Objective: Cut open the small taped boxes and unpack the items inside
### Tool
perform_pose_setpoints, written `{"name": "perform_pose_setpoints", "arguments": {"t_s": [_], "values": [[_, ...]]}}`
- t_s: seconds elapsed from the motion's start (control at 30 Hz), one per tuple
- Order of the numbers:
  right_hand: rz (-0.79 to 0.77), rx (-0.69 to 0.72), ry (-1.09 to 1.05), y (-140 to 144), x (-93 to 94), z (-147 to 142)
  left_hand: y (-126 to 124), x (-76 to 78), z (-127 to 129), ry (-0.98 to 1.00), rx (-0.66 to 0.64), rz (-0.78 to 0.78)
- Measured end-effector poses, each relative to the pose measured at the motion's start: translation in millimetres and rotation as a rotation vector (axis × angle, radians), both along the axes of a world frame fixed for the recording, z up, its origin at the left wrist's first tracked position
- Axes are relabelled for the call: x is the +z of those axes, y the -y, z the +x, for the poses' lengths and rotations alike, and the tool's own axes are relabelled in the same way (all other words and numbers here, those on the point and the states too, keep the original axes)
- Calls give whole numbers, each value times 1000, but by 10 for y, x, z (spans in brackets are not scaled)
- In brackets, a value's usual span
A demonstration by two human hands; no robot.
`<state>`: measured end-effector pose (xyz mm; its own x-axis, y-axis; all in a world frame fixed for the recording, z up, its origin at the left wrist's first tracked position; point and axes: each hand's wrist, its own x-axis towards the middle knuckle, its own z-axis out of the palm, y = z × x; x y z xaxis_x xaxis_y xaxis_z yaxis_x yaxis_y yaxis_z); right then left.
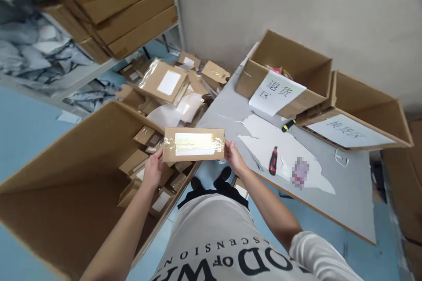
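Note:
Between my two hands I hold a long cardboard parcel (169, 144) with clear tape over its ends and a white label on the face toward me. My left hand (153, 167) grips its left end, and my right hand (233, 157) grips the right end. Directly below and to the left is a large open cardboard carton (82, 145), where several small taped boxes (133, 162) lie along the right side. The parcel is above the gap between this carton and the grey table (224, 114).
Beyond the carton lies a heap of parcels, one a larger labelled box (165, 82). On the table are a red-and-black utility knife (273, 161), a yellow-and-black cutter (289, 125) and two open cartons (244, 80) (404, 118) with handwritten signs. Shelving (89, 72) with bags and flat boxes stands left.

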<state>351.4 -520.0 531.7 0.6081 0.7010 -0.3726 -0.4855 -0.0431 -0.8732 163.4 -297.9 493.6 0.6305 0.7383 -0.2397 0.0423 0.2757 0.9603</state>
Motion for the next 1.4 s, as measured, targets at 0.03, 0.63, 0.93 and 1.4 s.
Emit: {"name": "perform_pose_setpoints", "arguments": {"t_s": [0.03,0.63,0.93,1.4], "values": [[6,-46,-8,160,-22,103,74,2,214,12,-48,-3],[-59,-523,-135,1953,-728,1273,1482,-608,2632,-19,-457,-254],[-77,-604,-207,1926,-838,1302,1409,-734,2829,-95,-526,-305],[-159,-695,-177,1862,-963,1219,1249,-1063,2950,-157,-700,-320]]}}
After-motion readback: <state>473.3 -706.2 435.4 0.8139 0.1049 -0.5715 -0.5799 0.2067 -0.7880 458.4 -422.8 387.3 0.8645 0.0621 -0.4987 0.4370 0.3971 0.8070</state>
